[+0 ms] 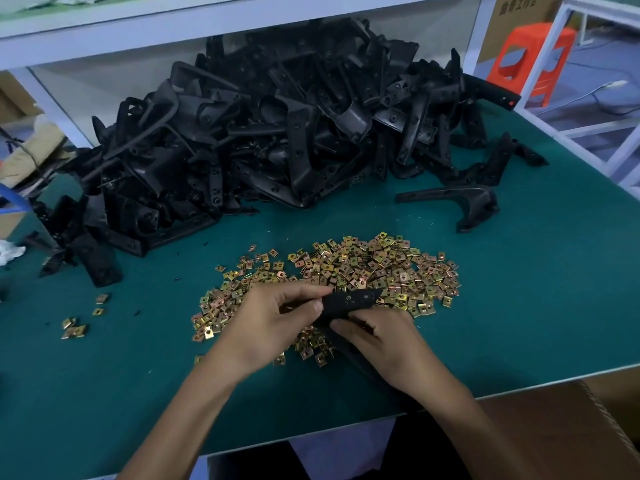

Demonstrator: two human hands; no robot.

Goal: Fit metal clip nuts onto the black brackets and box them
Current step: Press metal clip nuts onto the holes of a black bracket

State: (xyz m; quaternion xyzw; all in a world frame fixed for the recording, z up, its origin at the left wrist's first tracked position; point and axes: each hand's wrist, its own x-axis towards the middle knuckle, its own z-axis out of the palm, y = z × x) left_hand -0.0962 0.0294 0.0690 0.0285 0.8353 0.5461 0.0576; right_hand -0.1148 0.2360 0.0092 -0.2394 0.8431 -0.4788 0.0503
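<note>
Gripping a bracket (349, 301) over the clip nuts (381, 268): left hand (273, 320), seemingly right hand (384, 341) too; open mat (536, 289) rightward.

1. At your upper right, the brown cardboard box (509, 32) behind the shelf post carries one line of dark printed Chinese characters.
2. The frame's top edge crops the line; it seems to read "鱼骨工作台".
</note>
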